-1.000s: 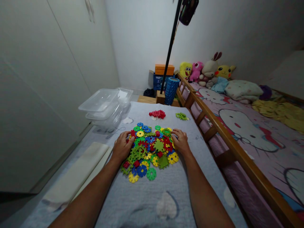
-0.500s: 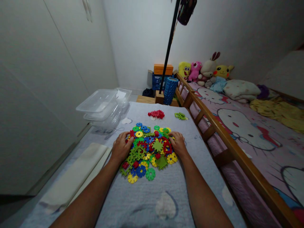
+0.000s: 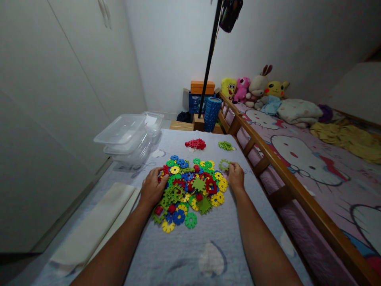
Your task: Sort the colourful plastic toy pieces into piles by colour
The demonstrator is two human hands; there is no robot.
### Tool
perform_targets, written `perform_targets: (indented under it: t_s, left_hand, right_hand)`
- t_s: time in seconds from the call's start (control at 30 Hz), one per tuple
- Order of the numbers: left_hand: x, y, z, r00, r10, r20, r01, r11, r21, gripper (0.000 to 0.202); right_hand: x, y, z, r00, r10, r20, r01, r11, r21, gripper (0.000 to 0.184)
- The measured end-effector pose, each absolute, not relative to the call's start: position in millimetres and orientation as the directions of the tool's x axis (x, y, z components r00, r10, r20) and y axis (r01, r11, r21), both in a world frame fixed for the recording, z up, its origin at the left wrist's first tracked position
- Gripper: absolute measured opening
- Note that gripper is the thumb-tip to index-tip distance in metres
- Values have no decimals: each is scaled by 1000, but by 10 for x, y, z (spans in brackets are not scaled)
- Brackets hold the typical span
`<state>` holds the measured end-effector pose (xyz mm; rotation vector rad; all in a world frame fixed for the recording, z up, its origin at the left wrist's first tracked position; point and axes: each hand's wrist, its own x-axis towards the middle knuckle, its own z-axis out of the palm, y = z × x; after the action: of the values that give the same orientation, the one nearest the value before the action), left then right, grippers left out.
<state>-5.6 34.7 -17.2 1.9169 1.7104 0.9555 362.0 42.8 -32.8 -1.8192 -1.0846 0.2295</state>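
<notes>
A heap of plastic building pieces (image 3: 187, 186) in red, yellow, blue and green lies on the cloth-covered table, made up of notched discs, toothed squares and small cubes. My left hand (image 3: 153, 186) rests against the heap's left edge, thumb and fingers apart, next to a red piece (image 3: 166, 170). Right of the heap, my right hand (image 3: 237, 176) pinches a light green toothed ring (image 3: 224, 165) by its edge. Farther back lie a small group of red pieces (image 3: 195, 144) and a small group of green pieces (image 3: 225, 145).
Stacked clear plastic containers (image 3: 122, 131) stand at the table's back left. A folded cream cloth (image 3: 98, 226) lies along the left side. The wooden bed rail (image 3: 276, 178) borders the right. A black pole (image 3: 210, 59) rises beyond the far edge, beside a blue roller (image 3: 212, 114).
My right hand has moved right, out of the heap, with the light green ring in its fingers. My left hand stays at the left edge. The view has shifted slightly.
</notes>
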Motion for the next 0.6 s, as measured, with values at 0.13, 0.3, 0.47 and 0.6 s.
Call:
perform_targets:
  t_s: [0.13,0.3,0.47,0.6]
  left_hand:
    - [-49,340,-156,23,974,225,705,-175,688,40]
    - [-44,335,-150,20,974,225,710,-172,683,39]
    - [-45,339,-160,21,975,220,721,-167,673,41]
    - [-53,350,-180,24,974,224,714,-174,678,42]
  right_hand:
    - [3706,494,-338,550,770,323,670,-176,-721,39]
    - [3868,540,-384,334,888,316,788,-79,-611,55]
    - [4014,571,-368,177,956,234,826,-15,-563,46]
    - [4075,711,-288,207,942,266,833,-27,-552,33]
